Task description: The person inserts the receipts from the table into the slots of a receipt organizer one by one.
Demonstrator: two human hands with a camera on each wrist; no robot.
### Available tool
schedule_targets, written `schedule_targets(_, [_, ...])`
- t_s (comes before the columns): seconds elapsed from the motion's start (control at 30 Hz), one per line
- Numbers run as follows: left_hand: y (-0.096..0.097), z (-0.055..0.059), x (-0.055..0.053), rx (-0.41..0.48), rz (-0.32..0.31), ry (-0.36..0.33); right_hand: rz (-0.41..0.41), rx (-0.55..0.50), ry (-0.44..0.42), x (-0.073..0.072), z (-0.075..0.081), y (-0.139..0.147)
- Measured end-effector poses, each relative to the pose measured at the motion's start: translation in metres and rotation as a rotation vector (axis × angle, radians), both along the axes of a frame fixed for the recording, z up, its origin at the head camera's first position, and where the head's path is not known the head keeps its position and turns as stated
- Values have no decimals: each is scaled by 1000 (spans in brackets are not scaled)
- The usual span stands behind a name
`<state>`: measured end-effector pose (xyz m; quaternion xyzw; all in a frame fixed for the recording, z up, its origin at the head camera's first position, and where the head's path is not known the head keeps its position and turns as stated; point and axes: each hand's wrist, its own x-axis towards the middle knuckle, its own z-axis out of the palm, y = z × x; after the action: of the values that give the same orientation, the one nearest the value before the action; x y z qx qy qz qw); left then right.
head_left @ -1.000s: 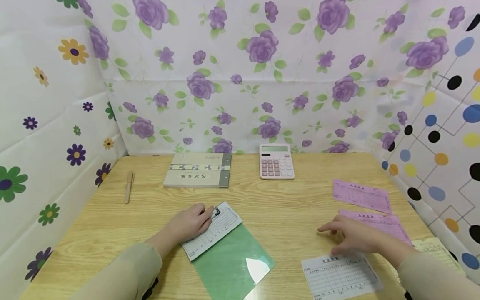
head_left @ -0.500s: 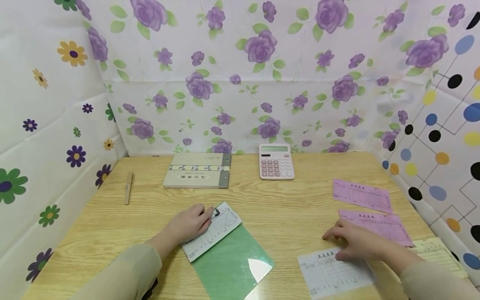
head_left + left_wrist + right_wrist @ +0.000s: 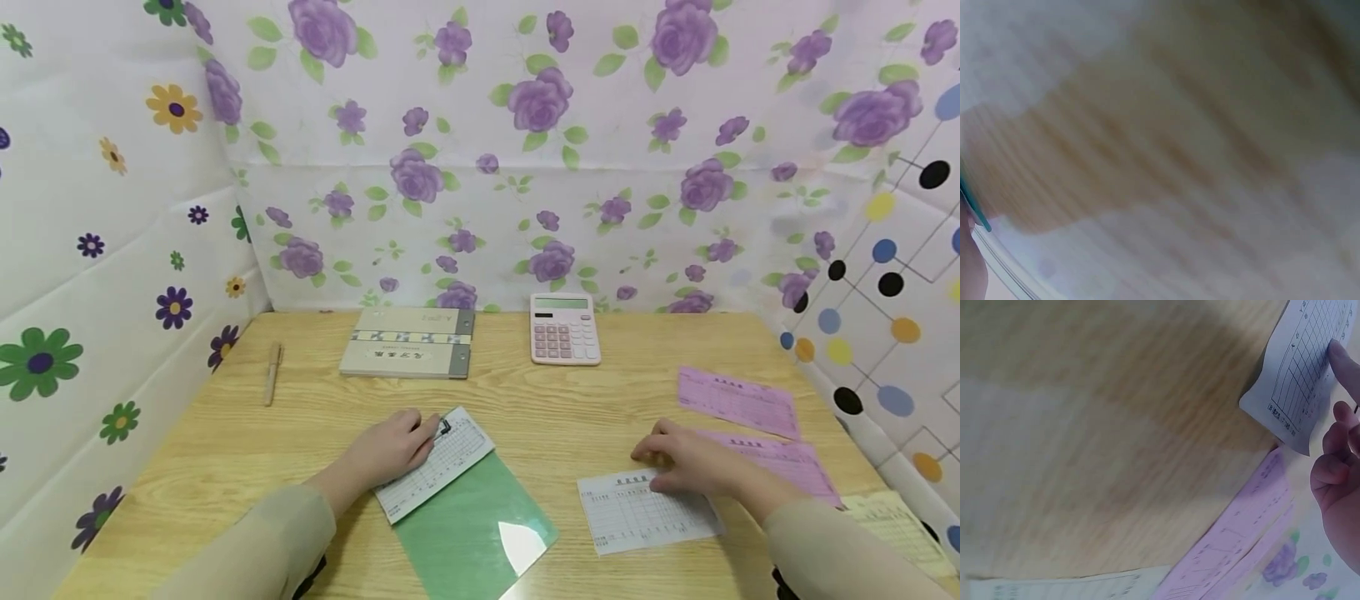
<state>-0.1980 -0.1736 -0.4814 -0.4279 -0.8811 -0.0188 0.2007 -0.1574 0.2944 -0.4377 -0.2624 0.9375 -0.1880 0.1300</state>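
A green clipboard [image 3: 480, 533] lies tilted on the table, white printed forms [image 3: 431, 475] across its top end. My left hand [image 3: 390, 450] grips that top edge, fingers curled by a black clip part [image 3: 444, 427]; the rest of the clip is hidden under the hand. To the right, my right hand [image 3: 693, 467] pinches a loose white form [image 3: 633, 521] near its upper edge. In the right wrist view the thumb [image 3: 1344, 369] lies on the printed face of this form [image 3: 1300, 378], and its near edge curls off the table. The left wrist view is mostly blurred wood.
Two pink forms [image 3: 738, 402] and a pale yellow form [image 3: 896, 529] lie at the right. A calculator [image 3: 564, 329] and a grey-beige account book [image 3: 407, 342] are at the back. A pen [image 3: 273, 373] lies back left. Patterned cloth [image 3: 480, 208] encloses the table [image 3: 525, 417].
My right hand has drawn the white form left and farther from me, away from the yellow form. The left hand stays on the clipboard. The head view has shifted slightly.
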Motion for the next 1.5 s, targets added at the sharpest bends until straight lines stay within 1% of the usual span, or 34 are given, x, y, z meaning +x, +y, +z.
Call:
schedule_targets(0.13, [2, 0, -1, -13, 9, -23, -13, 31, 16, -6, 2, -5])
schedule_targets(0.27, [2, -1, -3, -3, -11, 1, -28, 38, -11, -8, 5, -7])
schedule_targets(0.37, [2, -2, -4, 11, -33, 27, -49, 47, -17, -6, 6, -5])
schedule_targets(0.47, [0, -2, -4, 22, -39, 35, -68, 55, -15, -3, 7, 0])
schedule_targets(0.57, [-1, -2, -3, 19, -32, 40, -74, 60, -8, 2, 9, 8])
schedule_targets(0.73, [0, -2, -3, 5, -23, 43, -85, 9, -20, 15, 14, 24])
schedule_targets(0.87, [0, -2, -3, -1, -18, 34, -90, -25, -36, 21, 12, 35])
schedule_targets(0.93, [0, -2, -2, -6, -9, 28, -89, -19, -38, 22, 8, 39])
schedule_targets(1.0, [0, -2, -2, -5, -4, 21, -96, -6, -41, 23, 3, 42])
schedule_targets(1.13, [0, -1, -1, -4, 0, 20, -90, 16, -15, 21, -4, 40])
schedule_targets(1.23, [0, -1, -1, -1, -1, 21, -96, 27, -11, 18, -6, 35])
schedule_targets(1.33, [0, -2, -1, -1, -1, 30, -122, 44, -30, 15, -5, 29])
schedule_targets(1.5, [0, 0, -1, 6, -14, 42, -127, 35, -44, 12, -3, 25])
